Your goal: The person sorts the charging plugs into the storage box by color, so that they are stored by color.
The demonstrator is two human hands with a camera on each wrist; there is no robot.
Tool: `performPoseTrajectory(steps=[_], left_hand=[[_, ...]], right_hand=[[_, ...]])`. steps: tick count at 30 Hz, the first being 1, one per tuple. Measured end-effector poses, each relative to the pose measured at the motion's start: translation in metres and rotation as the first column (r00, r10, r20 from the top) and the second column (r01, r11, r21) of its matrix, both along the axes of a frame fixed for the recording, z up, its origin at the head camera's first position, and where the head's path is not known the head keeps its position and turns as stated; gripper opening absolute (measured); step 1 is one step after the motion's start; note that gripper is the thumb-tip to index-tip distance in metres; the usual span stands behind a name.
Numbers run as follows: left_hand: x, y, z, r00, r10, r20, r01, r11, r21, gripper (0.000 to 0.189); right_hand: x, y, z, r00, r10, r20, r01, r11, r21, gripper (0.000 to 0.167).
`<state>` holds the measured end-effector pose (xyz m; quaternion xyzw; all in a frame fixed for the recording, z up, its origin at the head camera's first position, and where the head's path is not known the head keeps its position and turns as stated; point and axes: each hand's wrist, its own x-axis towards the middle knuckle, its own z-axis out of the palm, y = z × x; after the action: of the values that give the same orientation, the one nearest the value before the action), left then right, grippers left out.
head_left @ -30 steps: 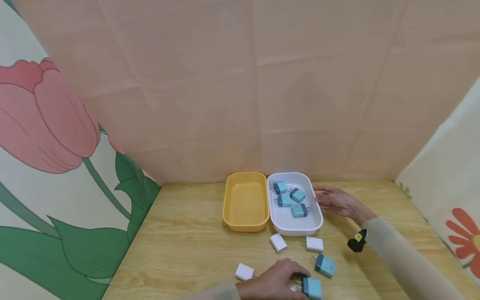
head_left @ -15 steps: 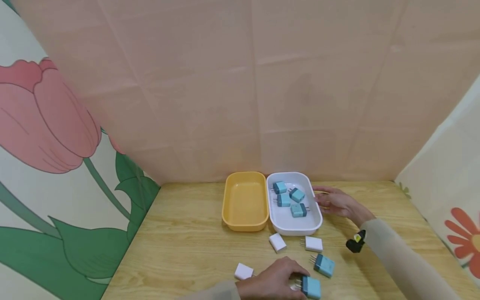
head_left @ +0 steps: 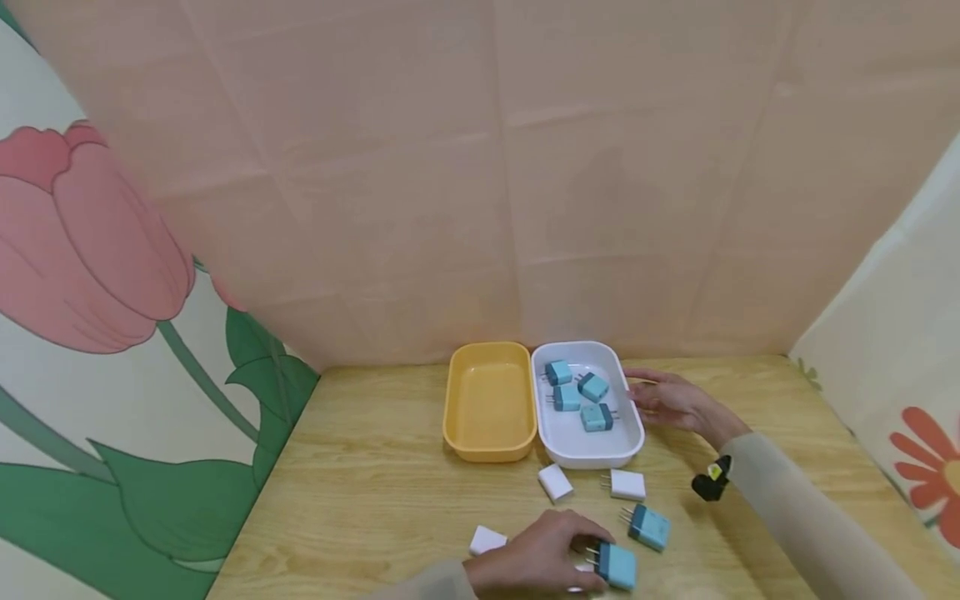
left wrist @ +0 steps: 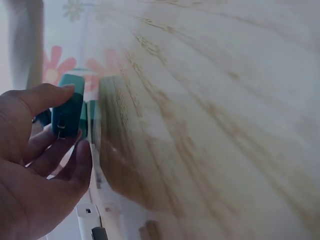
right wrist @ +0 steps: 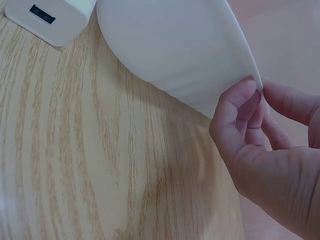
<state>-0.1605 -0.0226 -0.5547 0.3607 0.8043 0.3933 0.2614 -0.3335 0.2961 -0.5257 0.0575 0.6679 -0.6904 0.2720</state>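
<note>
My left hand point(head_left: 534, 557) pinches a blue charger plug point(head_left: 620, 567) near the front of the table, its metal prongs pointing left. In the left wrist view the thumb lies over one end of that charger plug point(left wrist: 68, 112), with fingertips at the other end. My right hand point(head_left: 672, 406) holds the right rim of a white tray point(head_left: 592, 461). The right wrist view has thumb and fingers on either side of the tray's wall point(right wrist: 175, 50). Several blue charger plugs point(head_left: 597, 417) lie inside the tray.
A yellow tray point(head_left: 491, 455) stands against the white one's left side. On the wooden table point(head_left: 352, 492) lie white charger plugs point(head_left: 555, 483), point(head_left: 627, 484), point(head_left: 487, 540) and another blue charger plug point(head_left: 649, 527). A cloth-covered wall point(head_left: 420, 208) rises behind the trays.
My left hand has moved slightly up and left in the head view with the blue charger plug. The right hand stays at the white tray's rim.
</note>
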Motion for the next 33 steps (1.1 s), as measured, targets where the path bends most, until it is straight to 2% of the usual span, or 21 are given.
performPoseTrajectory(steps=[6,8,11,15,18,22,26,29,33], left_hand=[[0.002,-0.007,-0.002,0.999,0.017,0.038,-0.020,0.997,0.071,0.044],[0.002,-0.008,-0.003,0.997,0.028,0.069,-0.035,0.995,0.099,0.045],[0.001,-0.010,-0.003,0.991,0.055,0.123,-0.073,0.988,0.139,0.044],[-0.001,-0.011,-0.002,0.983,0.089,0.159,-0.118,0.976,0.185,0.041],[-0.003,-0.011,-0.001,0.985,0.094,0.143,-0.122,0.972,0.202,0.040],[-0.007,-0.014,0.002,0.994,0.092,0.052,-0.099,0.979,0.176,0.040],[-0.011,-0.016,0.006,0.996,0.084,-0.030,-0.079,0.987,0.137,0.041],[-0.013,-0.017,0.009,0.997,0.073,-0.024,-0.070,0.990,0.125,0.042],[-0.017,-0.020,0.015,0.994,0.089,0.060,-0.096,0.986,0.137,0.041]], right_hand=[[0.001,0.002,-0.006,1.000,0.014,0.001,-0.014,1.000,-0.006,0.070],[0.002,0.003,-0.008,1.000,0.015,0.004,-0.015,1.000,-0.010,0.070],[0.002,0.001,-0.007,1.000,0.009,-0.003,-0.009,1.000,-0.010,0.069],[0.001,0.000,-0.004,1.000,0.004,-0.004,-0.004,1.000,-0.012,0.068],[0.000,0.000,-0.001,1.000,0.004,0.000,-0.004,1.000,-0.013,0.068],[0.000,0.000,-0.001,1.000,0.006,0.000,-0.006,1.000,-0.007,0.070],[-0.001,0.001,-0.001,1.000,0.012,-0.011,-0.012,1.000,0.003,0.073],[-0.001,0.001,-0.002,1.000,0.015,-0.009,-0.015,1.000,0.006,0.073],[-0.001,0.001,-0.003,1.000,0.017,-0.008,-0.017,1.000,0.014,0.071]])
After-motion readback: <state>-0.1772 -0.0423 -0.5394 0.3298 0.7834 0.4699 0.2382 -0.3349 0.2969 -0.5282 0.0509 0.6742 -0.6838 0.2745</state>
